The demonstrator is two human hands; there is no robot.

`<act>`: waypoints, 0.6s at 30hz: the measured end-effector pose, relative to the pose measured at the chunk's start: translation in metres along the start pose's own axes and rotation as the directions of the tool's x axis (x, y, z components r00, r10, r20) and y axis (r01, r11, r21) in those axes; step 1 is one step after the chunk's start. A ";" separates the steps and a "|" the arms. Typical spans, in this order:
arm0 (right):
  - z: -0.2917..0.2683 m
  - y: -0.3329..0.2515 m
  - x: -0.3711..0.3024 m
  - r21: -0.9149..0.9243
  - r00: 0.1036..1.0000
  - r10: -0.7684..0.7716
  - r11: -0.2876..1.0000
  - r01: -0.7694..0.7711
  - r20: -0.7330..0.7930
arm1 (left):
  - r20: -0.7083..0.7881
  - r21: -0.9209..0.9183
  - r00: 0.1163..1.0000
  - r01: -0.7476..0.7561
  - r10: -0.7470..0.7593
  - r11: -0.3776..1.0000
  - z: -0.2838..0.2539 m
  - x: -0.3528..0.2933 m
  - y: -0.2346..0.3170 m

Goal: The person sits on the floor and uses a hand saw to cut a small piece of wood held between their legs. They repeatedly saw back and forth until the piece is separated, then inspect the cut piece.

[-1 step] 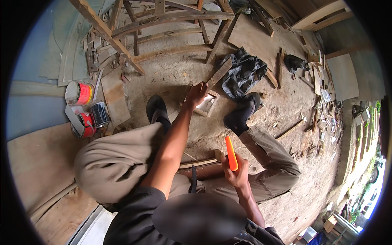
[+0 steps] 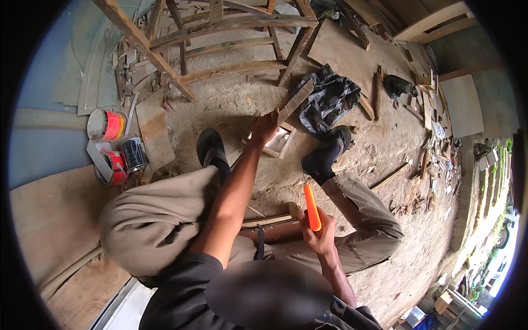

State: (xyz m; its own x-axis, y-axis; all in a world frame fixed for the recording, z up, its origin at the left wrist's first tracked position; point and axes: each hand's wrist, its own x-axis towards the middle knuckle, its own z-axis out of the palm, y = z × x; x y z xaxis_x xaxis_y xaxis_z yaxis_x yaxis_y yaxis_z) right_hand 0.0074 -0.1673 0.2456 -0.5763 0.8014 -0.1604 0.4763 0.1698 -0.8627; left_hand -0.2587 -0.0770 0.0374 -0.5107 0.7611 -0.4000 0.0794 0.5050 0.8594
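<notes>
The left hand (image 2: pixel 268 127) is curled on a wooden strip (image 2: pixel 298 100) extending toward one o'clock (probably stiff, light, best gripped along its edges), the right (image 2: pixel 320 228) clasping an orange handle (image 2: pixel 312 208) pointing toward eleven.

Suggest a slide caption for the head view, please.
Left hand on a piece of wood, right hand gripping an orange handle.

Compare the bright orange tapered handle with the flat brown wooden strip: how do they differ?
The bright orange tapered handle is vivid; the flat brown wooden strip is dull. The handle is in the right hand, the strip at the left hand. The handle's far end leans left, the strip's right. Both are elongated.
</notes>
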 end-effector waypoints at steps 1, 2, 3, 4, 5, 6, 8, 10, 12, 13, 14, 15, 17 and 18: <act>-0.001 -0.004 0.003 -0.042 0.999 0.016 0.999 -0.014 0.032 | -0.039 0.103 0.999 0.018 -0.015 0.994 -0.007 0.001 0.006; -0.005 -0.009 0.004 -0.084 0.997 0.042 0.996 -0.038 0.057 | -0.149 0.173 0.989 0.042 -0.016 0.984 -0.003 0.007 0.006; -0.008 -0.012 0.006 -0.126 0.994 0.071 0.990 -0.060 0.081 | -0.255 0.241 0.967 0.073 -0.009 0.968 0.003 0.016 0.008; -0.010 -0.011 0.004 -0.134 0.993 0.081 0.989 -0.069 0.083 | -0.341 0.311 0.940 0.108 0.005 0.944 0.009 0.019 0.011; -0.012 -0.011 0.002 -0.141 0.992 0.091 0.987 -0.078 0.086 | -0.355 0.315 0.935 0.132 -0.013 0.940 0.011 0.022 0.012; -0.013 -0.009 -0.001 -0.148 0.991 0.100 0.985 -0.086 0.090 | -0.364 0.320 0.931 0.149 -0.024 0.936 0.014 0.018 0.011; -0.014 -0.007 -0.005 -0.146 0.990 0.112 0.984 -0.099 0.087 | -0.395 0.333 0.918 0.167 -0.023 0.928 0.015 0.021 0.010; -0.013 -0.003 -0.008 -0.156 0.986 0.151 0.978 -0.138 0.074 | -0.385 0.374 0.923 0.143 0.013 0.916 0.017 0.022 0.008; -0.013 -0.008 -0.003 -0.168 0.986 0.153 0.976 -0.141 0.061 | -0.383 0.384 0.924 0.149 0.010 0.911 0.022 0.025 0.007; -0.014 -0.009 -0.003 -0.178 0.986 0.154 0.974 -0.141 0.063 | -0.394 0.369 0.919 0.177 -0.019 0.912 0.020 0.022 0.014; -0.014 -0.008 -0.005 -0.178 0.986 0.152 0.974 -0.138 0.066 | -0.406 0.353 0.913 0.205 -0.047 0.913 0.018 0.019 0.016; -0.013 -0.006 -0.008 -0.178 0.986 0.150 0.975 -0.135 0.071 | -0.445 0.458 0.890 0.130 0.100 0.879 0.024 0.026 -0.003; -0.014 -0.015 -0.009 -0.177 0.985 0.161 0.973 -0.149 0.054 | -0.430 0.408 0.902 0.155 0.040 0.900 0.023 0.022 0.005; -0.015 -0.011 -0.011 -0.181 0.989 0.140 0.975 -0.130 0.046 | -0.422 0.382 0.907 0.164 0.014 0.909 0.022 0.021 0.012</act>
State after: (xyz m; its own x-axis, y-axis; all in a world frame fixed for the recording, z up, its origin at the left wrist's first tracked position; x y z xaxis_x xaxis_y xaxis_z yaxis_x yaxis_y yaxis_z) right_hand 0.0184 -0.1695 0.2636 -0.5335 0.7903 -0.3015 0.6595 0.1655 -0.7332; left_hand -0.2501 -0.0460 0.0327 -0.8229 0.5252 -0.2167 0.3156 0.7398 0.5942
